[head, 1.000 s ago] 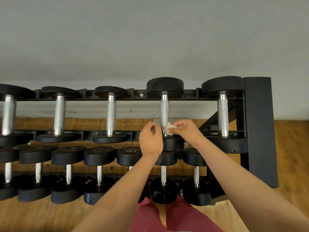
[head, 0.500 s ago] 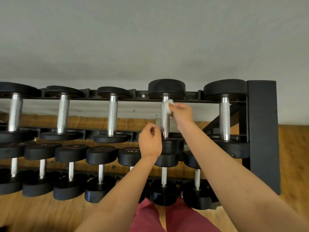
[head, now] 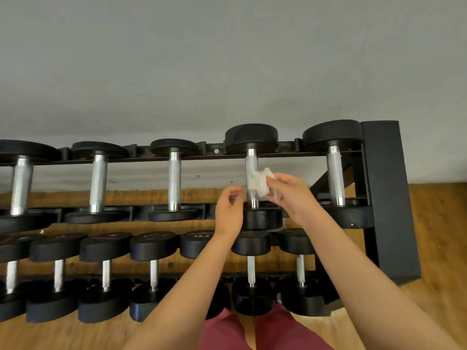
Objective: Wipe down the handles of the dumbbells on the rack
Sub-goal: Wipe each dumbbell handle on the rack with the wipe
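A black two-tier rack (head: 384,198) holds black dumbbells with silver knurled handles. My right hand (head: 290,195) grips a crumpled white wipe (head: 259,183) and presses it against the middle of the handle (head: 251,160) of the second dumbbell from the right on the upper tier. My left hand (head: 228,210) hovers just left of that handle's lower end, fingers curled, holding nothing; I cannot tell if it touches the bar.
Other upper-tier handles stand to the left (head: 174,183) and right (head: 335,178). The lower tier carries several smaller dumbbells (head: 153,248). A grey wall is behind, a wooden floor (head: 439,236) below, and red-clad legs (head: 265,332) at the bottom.
My right hand has slid the wipe from the top of the handle down to its middle, after first sliding it up from the bottom. The left hand stayed near the handle's base.
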Action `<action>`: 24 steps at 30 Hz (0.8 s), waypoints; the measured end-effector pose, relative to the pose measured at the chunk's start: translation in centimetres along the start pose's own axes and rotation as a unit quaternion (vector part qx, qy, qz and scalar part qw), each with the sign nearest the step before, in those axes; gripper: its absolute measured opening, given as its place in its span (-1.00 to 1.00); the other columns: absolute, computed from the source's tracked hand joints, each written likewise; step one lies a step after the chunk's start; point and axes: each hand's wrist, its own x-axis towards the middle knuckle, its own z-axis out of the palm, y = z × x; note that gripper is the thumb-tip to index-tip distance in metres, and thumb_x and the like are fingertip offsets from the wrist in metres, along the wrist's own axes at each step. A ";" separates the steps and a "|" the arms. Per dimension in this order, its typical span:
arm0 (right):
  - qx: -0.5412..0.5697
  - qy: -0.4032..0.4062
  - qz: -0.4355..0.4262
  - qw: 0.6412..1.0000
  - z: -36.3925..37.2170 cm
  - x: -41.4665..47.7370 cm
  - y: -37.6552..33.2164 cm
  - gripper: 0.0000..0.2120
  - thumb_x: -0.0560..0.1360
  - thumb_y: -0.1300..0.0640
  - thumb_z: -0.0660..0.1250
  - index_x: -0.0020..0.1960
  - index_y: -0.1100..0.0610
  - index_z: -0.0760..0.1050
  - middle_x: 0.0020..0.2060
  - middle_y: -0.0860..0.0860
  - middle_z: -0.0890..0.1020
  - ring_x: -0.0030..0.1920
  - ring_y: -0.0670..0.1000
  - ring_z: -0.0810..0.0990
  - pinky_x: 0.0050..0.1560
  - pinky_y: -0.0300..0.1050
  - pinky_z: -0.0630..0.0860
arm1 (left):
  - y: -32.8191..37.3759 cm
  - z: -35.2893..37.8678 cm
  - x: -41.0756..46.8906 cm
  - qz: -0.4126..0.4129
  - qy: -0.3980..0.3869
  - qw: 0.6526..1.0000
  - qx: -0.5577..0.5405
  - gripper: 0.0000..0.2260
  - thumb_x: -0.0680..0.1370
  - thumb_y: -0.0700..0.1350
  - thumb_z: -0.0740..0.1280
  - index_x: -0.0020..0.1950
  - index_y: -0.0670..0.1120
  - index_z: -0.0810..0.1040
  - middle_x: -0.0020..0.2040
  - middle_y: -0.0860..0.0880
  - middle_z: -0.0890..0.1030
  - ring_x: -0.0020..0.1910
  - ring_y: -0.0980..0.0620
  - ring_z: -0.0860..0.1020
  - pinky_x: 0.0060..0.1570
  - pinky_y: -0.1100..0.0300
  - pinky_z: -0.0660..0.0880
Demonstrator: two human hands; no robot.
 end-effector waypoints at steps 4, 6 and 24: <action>0.061 -0.114 0.045 0.991 -0.3 -1.2 0.2 -0.68 0.55 0.16 0.32 0.27 0.22 0.53 0.15 0.11 0.65 0.19 0.07 0.62 0.26 0.03 0.51 | 2.6 -3.4 -1.4 -0.016 -0.063 0.980 -0.190 -0.68 0.62 -0.09 0.28 0.36 0.14 0.43 0.32 0.06 0.49 0.30 0.10 0.48 0.31 0.04 0.45; 0.067 -0.136 0.038 0.988 0.2 -1.4 0.4 -0.63 0.56 0.12 0.30 0.32 0.23 0.50 0.22 0.13 0.61 0.26 0.10 0.57 0.32 0.09 0.46 | 4.3 -4.8 -2.0 -0.005 -0.139 0.964 -0.228 -0.62 0.60 -0.10 0.31 0.41 0.13 0.41 0.32 0.07 0.50 0.27 0.10 0.51 0.21 0.06 0.54; -0.058 -0.058 -0.109 0.991 3.7 -3.6 -1.7 -0.76 0.61 0.09 0.23 0.12 0.13 0.63 0.05 0.10 0.67 0.11 0.10 0.62 0.19 0.04 0.56 | 5.7 -6.6 -1.5 0.018 -0.170 0.981 -0.095 -0.95 0.51 -0.17 0.43 -0.06 -0.03 0.67 0.19 0.13 0.62 0.15 0.07 0.59 0.18 0.09 0.52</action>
